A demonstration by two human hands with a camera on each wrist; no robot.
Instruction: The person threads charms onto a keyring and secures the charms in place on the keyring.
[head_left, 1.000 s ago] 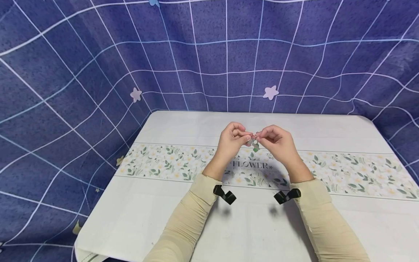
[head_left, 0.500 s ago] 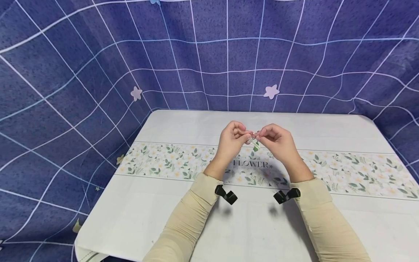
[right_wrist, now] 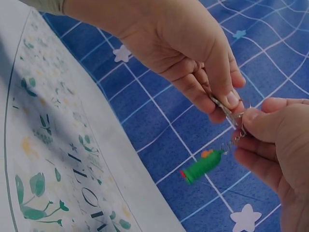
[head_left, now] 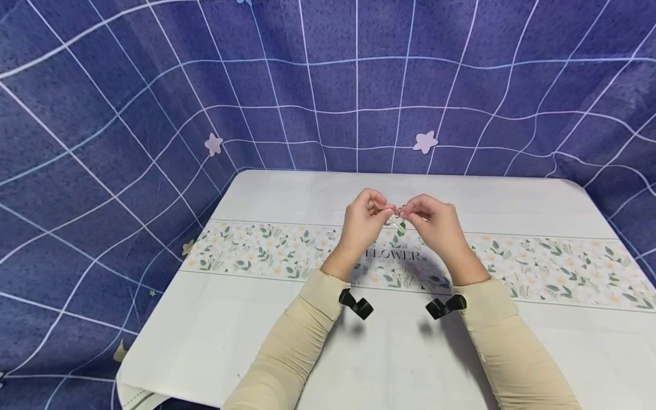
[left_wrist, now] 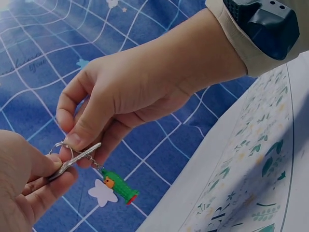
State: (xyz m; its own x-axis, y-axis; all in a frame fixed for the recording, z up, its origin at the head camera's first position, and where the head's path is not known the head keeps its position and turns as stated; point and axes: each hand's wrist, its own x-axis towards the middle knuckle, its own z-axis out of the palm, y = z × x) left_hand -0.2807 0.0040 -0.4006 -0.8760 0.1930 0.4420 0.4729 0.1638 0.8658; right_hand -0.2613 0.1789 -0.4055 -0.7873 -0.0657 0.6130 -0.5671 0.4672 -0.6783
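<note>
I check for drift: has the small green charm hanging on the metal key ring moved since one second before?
Yes, slightly. The small green charm now hangs farther above the printed word FLOWER, toward the table's far edge.

Even, bright light fills the head view, with soft shadows under the forearms on the table and lines bowing at the edges. Both wrist views are dimmer, their backgrounds softly blurred.

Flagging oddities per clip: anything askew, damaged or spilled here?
Nothing stands out. Both hands, left and right, pinch a key ring above the table; its green charm hangs free and looks intact.
</note>
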